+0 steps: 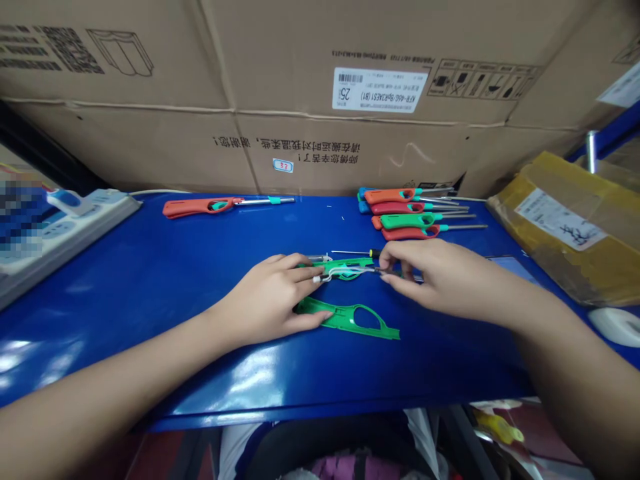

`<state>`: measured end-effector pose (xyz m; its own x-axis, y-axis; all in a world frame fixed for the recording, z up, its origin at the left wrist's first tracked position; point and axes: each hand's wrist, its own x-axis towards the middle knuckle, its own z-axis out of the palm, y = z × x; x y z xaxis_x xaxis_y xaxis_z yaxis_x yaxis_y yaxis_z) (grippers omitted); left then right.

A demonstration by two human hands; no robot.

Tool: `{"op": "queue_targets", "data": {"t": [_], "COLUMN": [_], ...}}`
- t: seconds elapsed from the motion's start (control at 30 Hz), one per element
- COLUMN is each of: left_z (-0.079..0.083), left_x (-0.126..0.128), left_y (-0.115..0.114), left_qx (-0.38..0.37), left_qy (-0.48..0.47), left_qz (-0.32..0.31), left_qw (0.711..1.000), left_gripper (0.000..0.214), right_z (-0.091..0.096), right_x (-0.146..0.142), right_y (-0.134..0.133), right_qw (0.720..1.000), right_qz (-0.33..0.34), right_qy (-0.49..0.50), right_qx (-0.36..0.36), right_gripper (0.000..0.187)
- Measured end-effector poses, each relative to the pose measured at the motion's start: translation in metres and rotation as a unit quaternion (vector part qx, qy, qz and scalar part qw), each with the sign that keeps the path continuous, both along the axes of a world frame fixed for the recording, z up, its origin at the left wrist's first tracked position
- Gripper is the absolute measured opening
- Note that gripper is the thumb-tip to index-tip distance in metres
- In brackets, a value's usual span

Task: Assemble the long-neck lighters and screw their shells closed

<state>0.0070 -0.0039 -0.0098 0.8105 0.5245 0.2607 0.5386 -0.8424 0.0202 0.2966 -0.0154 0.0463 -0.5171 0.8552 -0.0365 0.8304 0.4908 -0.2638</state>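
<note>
A green lighter body half (345,269) with a white wire and metal parts lies on the blue table (150,280). My left hand (273,299) rests on its left end, fingers curled and pressing it down; the thumb touches a second, empty green shell half (357,320) lying nearer me. My right hand (430,273) pinches the metal tube end at the body's right side. A small black-handled screwdriver (353,253) lies just behind the body.
Several finished stick lighters (407,213) in orange, red and green are piled at the back right. One orange lighter (210,206) lies at the back left. Cardboard boxes (320,100) wall the rear. A power strip (75,213) sits at left, a yellow-wrapped parcel (570,227) and tape roll (617,325) at right.
</note>
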Motion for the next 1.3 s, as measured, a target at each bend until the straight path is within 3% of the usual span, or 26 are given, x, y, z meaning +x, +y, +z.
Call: {"op": "queue_targets", "data": {"t": [0.13, 0.3, 0.5, 0.73, 0.9, 1.1, 1.3], "left_z": [0.003, 0.004, -0.004, 0.000, 0.008, 0.010, 0.011], "left_x": [-0.001, 0.002, 0.004, -0.002, -0.006, -0.009, -0.012], "left_y": [0.001, -0.002, -0.002, 0.003, 0.005, 0.006, 0.009], "left_qx": [0.003, -0.042, -0.057, -0.064, -0.035, -0.045, -0.044], "left_qy": [-0.018, -0.056, -0.069, -0.054, -0.012, -0.002, 0.006], "left_qz": [0.010, -0.030, -0.052, -0.033, -0.030, -0.022, -0.027], "left_qw": [1.000, 0.997, 0.995, 0.996, 0.999, 0.999, 0.999], "left_gripper": [0.049, 0.039, 0.040, 0.031, 0.027, 0.024, 0.024], "right_z": [-0.004, -0.019, -0.021, -0.022, -0.023, -0.027, -0.027], "right_x": [-0.005, 0.000, 0.003, 0.002, 0.002, -0.001, 0.001], "right_y": [0.000, 0.006, 0.004, 0.003, 0.003, 0.004, 0.003], "right_qw": [0.998, 0.998, 0.996, 0.994, 0.994, 0.996, 0.994], "right_qz": [0.050, 0.041, 0.048, 0.073, 0.091, 0.093, 0.106], "right_qy": [0.022, 0.047, 0.003, 0.013, 0.004, 0.002, -0.001], "right_qx": [-0.011, 0.027, 0.072, 0.075, 0.051, -0.002, -0.003], "right_gripper": [0.005, 0.007, 0.005, 0.016, 0.021, 0.014, 0.017]}}
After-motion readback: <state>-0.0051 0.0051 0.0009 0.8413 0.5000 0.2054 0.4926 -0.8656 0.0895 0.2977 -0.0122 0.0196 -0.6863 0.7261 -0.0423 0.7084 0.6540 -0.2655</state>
